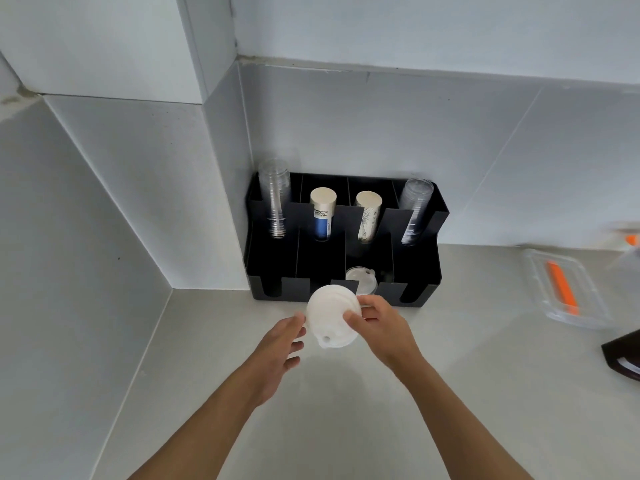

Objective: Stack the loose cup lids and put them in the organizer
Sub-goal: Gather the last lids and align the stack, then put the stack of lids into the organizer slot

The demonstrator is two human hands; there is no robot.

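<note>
A stack of white cup lids [330, 317] is held tilted just in front of the black organizer [415, 282], which stands in the counter's corner. My right hand [379, 329] grips the stack's right edge between thumb and fingers. My left hand [285, 341] touches the stack's left edge with fingers spread. Clear lids [362, 277] lie in a front compartment of the organizer, right behind the white stack.
The organizer's back row holds two stacks of clear cups [275, 199] and two stacks of paper cups [322, 213]. A clear tray [568, 289] with an orange item lies at right, and a dark object [623, 355] sits at the right edge. Walls close in behind and left.
</note>
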